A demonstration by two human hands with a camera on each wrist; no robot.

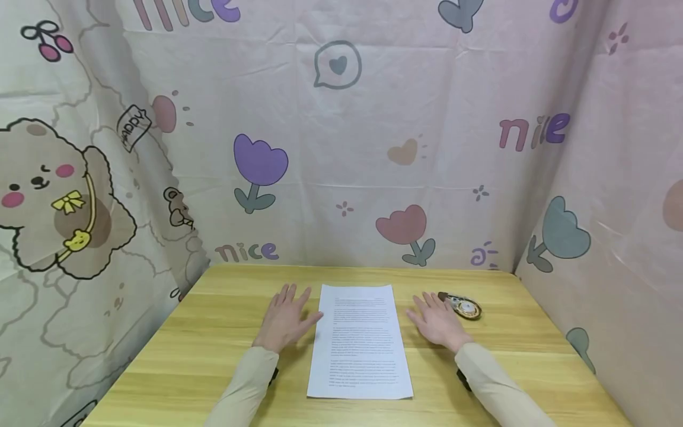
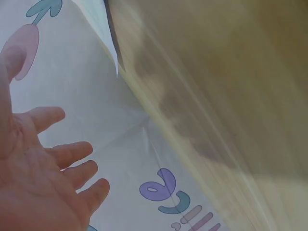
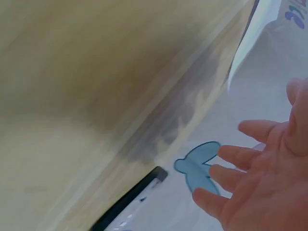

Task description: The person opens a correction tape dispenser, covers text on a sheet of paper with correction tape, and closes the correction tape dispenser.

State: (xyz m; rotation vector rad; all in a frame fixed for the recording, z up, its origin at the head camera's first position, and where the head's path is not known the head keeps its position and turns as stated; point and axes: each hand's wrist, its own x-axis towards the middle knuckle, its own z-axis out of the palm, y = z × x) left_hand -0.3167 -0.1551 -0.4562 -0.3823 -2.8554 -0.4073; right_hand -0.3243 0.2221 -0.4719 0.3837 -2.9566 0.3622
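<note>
Bear on the cloth: the printed bear is cut off by the head view's left edge.
Left sleeve: the pale left sleeve runs out of the bottom; a black band at the wrist is mostly hidden under it.
Left hand: the left hand is released, palm down and fingers spread, gripping nothing; its thumb tip overlaps the paper's left edge, though contact cannot be told.
Paper: the printed sheet lies on the wooden table between the hands, fully visible from the head, its text too small to read; each wrist view catches only part of it.
Right hand: the right hand is likewise released, fingers extended, empty; its palm runs off the right wrist view's edge.
Round object: a dark-rimmed round object sits just beside the right fingers, which overlap its brown end; what it is stays unclear.
Right sleeve: the right sleeve leaves at the bottom.
</note>
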